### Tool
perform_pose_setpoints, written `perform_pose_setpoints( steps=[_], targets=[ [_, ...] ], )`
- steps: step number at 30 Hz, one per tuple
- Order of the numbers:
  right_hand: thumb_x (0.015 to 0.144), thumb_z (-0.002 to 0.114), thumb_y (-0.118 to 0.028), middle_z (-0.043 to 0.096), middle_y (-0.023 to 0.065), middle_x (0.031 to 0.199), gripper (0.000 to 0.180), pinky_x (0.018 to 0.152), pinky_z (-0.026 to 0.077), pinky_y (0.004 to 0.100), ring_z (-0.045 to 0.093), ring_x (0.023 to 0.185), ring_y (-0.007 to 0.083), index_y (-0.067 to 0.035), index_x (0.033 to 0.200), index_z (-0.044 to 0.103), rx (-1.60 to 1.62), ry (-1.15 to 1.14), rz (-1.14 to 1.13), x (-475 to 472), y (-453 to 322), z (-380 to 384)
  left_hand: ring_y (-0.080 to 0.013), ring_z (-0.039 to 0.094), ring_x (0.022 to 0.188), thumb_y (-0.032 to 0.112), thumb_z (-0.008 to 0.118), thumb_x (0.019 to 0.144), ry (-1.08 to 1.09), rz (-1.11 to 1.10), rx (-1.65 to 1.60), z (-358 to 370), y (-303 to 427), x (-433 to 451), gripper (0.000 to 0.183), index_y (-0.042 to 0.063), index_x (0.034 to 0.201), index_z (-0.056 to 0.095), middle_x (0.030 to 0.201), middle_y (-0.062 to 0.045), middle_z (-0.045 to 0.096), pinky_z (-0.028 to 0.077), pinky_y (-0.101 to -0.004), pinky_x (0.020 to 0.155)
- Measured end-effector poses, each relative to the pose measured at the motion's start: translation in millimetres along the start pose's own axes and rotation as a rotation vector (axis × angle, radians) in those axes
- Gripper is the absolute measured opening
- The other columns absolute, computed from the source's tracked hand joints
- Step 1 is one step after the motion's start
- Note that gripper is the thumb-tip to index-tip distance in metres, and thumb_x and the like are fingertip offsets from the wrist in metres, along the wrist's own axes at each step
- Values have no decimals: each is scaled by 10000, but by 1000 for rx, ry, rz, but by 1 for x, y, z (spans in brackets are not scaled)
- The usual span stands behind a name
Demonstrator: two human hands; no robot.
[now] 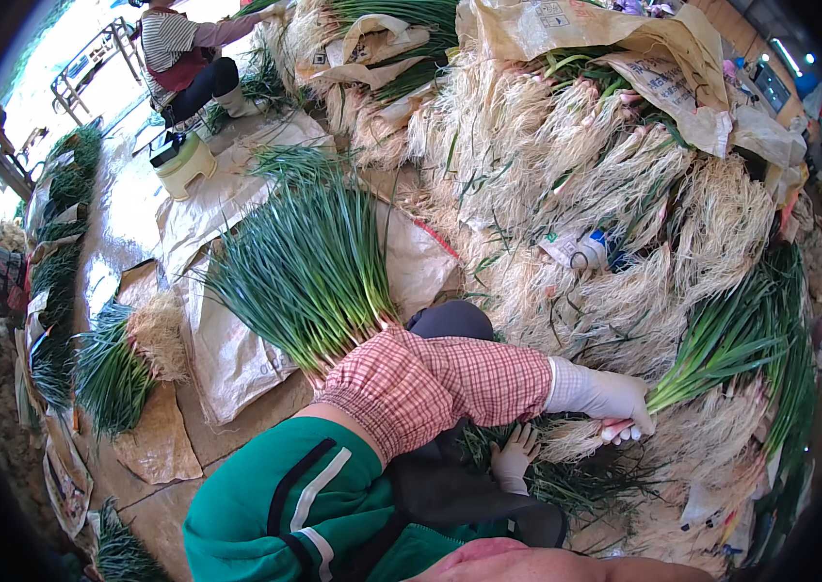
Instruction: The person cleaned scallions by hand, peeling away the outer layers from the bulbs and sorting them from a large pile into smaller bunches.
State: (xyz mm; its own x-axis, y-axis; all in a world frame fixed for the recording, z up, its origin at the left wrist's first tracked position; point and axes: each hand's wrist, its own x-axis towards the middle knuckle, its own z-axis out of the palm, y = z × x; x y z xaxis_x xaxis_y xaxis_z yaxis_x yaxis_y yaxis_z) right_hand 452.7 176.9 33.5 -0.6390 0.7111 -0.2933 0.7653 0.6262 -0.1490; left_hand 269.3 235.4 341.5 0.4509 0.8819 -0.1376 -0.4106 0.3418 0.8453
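Observation:
My left hand (627,418), in a white glove with a red-checked sleeve cover above it, is closed around the pinkish-white stems of a bunch of spring onions (705,360). Their green leaves point up and right, and pale roots hang to the left of the fist. Just left of those roots my right hand (516,458), also gloved, rests with fingers spread on loose green leaves (578,480). A large fan of spring onions (309,269) lies beyond my left forearm, its stem ends partly hidden by the checked sleeve.
A large heap of rooted onions (563,160) fills the upper right, partly under woven sacks (592,29). Flattened sacks (229,349) cover floor at left, near a smaller bunch (120,364). A pale plastic stool (185,171) and a seated person (192,58) are at upper left.

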Motion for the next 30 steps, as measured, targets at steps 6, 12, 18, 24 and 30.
perform_pose_setpoints(
  steps=[6, 12, 18, 24, 30],
  targets=[
    [779, 680, -430, 192, 159, 1525, 856, 1115, 103, 578, 117, 1419, 352, -22, 1419, 286, 11, -6, 5, -1, -2, -1, -147, 565, 439, 118, 667, 819, 3, -3, -24, -1, -3, 2, 194, -49, 854, 574, 669, -82, 610, 477, -288, 359],
    [780, 680, -397, 205, 187, 1516, 840, 1107, 170, 559, 145, 1410, 387, 20, 1401, 299, 2, -7, 3, -4, -7, -12, -147, 573, 449, 116, 667, 823, -3, 5, -12, -3, -10, 11, 196, -43, 877, 566, 664, -76, 607, 477, -283, 359],
    [776, 683, -414, 203, 174, 1520, 854, 1111, 129, 572, 128, 1415, 369, 3, 1409, 289, 5, -4, 3, -2, -5, -5, -150, 579, 449, 114, 670, 820, 13, -11, -5, -1, -10, 10, 202, -39, 879, 552, 660, -75, 609, 478, -286, 358],
    [776, 683, -428, 209, 160, 1521, 848, 1113, 94, 588, 116, 1420, 349, -15, 1407, 295, 29, 16, -5, -1, 3, 2, -155, 583, 450, 126, 672, 825, -4, 3, -17, -3, -16, 16, 230, -49, 906, 547, 663, -83, 613, 480, -293, 356],
    [784, 675, -414, 213, 175, 1513, 841, 1115, 89, 584, 119, 1417, 360, -12, 1412, 285, 33, 29, -24, -2, 1, 1, -152, 583, 455, 143, 670, 832, -13, 4, -5, -3, -14, 13, 236, -50, 908, 557, 661, -82, 610, 473, -289, 347]
  ],
)
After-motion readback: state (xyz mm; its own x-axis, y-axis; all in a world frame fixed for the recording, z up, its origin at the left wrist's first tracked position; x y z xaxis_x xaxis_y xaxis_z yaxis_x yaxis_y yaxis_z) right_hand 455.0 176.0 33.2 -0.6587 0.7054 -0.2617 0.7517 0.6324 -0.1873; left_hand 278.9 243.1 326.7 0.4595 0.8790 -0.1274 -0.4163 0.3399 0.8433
